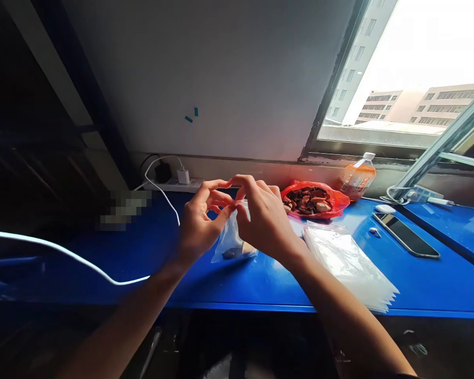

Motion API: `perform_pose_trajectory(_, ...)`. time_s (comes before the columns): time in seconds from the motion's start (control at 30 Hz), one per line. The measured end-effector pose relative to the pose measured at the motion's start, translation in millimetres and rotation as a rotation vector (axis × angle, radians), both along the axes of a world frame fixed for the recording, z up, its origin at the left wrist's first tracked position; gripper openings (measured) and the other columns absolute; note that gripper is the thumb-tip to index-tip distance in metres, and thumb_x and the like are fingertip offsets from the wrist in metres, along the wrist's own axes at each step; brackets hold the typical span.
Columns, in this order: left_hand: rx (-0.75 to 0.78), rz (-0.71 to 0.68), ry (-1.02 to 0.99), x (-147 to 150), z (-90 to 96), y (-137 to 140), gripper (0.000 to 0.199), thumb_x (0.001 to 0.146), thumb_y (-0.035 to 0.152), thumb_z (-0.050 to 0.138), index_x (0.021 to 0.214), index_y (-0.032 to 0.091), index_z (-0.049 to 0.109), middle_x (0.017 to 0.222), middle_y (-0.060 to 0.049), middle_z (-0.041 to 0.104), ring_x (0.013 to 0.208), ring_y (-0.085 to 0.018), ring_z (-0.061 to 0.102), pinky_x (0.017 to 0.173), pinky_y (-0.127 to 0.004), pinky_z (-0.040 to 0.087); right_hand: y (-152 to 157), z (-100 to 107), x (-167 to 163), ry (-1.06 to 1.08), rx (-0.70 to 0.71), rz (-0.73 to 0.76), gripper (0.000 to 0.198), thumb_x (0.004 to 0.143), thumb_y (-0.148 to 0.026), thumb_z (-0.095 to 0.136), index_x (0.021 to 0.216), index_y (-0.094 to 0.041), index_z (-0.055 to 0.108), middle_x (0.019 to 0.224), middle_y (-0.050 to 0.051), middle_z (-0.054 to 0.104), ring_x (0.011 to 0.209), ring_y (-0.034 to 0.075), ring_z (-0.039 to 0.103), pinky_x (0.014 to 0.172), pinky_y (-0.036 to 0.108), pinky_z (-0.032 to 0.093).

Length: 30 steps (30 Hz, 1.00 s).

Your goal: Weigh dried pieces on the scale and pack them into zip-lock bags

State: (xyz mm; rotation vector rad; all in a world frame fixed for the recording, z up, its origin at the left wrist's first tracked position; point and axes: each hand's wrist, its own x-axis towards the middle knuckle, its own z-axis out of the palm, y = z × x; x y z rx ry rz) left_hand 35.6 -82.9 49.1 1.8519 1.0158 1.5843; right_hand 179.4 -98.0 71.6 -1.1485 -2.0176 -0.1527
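Plastic bag (224, 244) below left grip (200, 221) and right grip (265, 220), top pinched

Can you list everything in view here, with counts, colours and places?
Small bag: one, clear, at the fingertips
Stack of bags: count unclear, clear, by right forearm
Red bag: one, red, beyond stack
Brown pieces: many, brown, in red bag
Bottle: one, orange, white cap, below window
Phone: one, black screen, desk's right
Earbud: one, white, left of phone
Charger: one, white, by wall
Cables: several, mostly white, both sides
Strips: two, blue, wall
Window: one, grey frame, upper right
Desk: blue, beneath
Left hand: one, bare, centre
Right hand: one, bare, centre
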Motion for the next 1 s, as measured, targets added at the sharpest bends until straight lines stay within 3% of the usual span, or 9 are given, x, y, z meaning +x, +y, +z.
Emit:
perform_pose_trajectory(0.17,0.045,0.136,-0.027,-4,-6.0,4,0.033,0.075,0.024,0.07,0.105,0.022,0.057,0.075,0.002,0.067,0.076,-0.015,0.066,0.075,-0.029,0.052,9,-3,-16,-0.038,0.0,-0.017,0.04,0.081,-0.009,0.04,0.119,-0.019,0.042,0.097,0.008,0.065,0.088,0.023,0.054,0.079,0.036,0.034)
perform_pose_trajectory(0.3,0.186,0.22,-0.055,-4,-14.6,9,0.024,0.076,0.021,0.069,0.097,0.021,0.059,0.078,0.002,0.067,0.075,-0.013,0.065,0.074,-0.028,0.052,14,-11,-21,-0.068,0.084,-0.008,0.036,0.084,-0.008,0.036,0.119,-0.016,0.04,0.103,0.011,0.062,0.09,0.022,0.054,0.081,0.037,0.032)
perform_pose_trajectory(0.47,0.316,0.162,-0.198,-2,-14.0,4,0.016,0.077,0.012,0.066,0.08,0.02,0.053,0.076,0.003,0.064,0.077,-0.011,0.064,0.079,-0.029,0.052,15,-10,-13,-0.057,0.103,0.077,0.037,0.084,-0.005,0.037,0.118,-0.017,0.035,0.097,0.009,0.062,0.089,0.02,0.056,0.084,0.039,0.033)
perform_pose_trajectory(0.7,0.266,0.154,-0.292,-19,-0.6,-3,0.031,0.074,0.006,0.064,0.068,0.02,0.037,0.071,0.004,0.064,0.069,-0.01,0.063,0.07,-0.025,0.055,17,-15,12,-0.064,0.114,0.014,0.035,0.085,-0.005,0.04,0.116,-0.018,0.032,0.094,0.008,0.061,0.084,0.021,0.056,0.082,0.039,0.035)
perform_pose_trajectory(0.9,0.216,0.146,-0.409,-32,1.4,0,0.035,0.068,0.006,0.069,0.063,0.019,0.037,0.073,0.003,0.065,0.069,-0.011,0.063,0.069,-0.026,0.054,22,-19,23,-0.068,0.124,-0.023,0.033,0.083,-0.006,0.041,0.113,-0.019,0.035,0.1,0.009,0.06,0.084,0.02,0.057,0.081,0.039,0.037)
perform_pose_trajectory(1.0,0.209,0.204,-0.539,-50,5.4,11,0.034,0.064,0.008,0.072,0.061,0.019,0.039,0.073,0.003,0.063,0.069,-0.009,0.06,0.068,-0.024,0.052,29,-19,50,-0.031,0.061,-0.175,0.028,0.081,-0.009,0.04,0.107,-0.018,0.043,0.093,0.009,0.061,0.083,0.022,0.057,0.076,0.038,0.04)
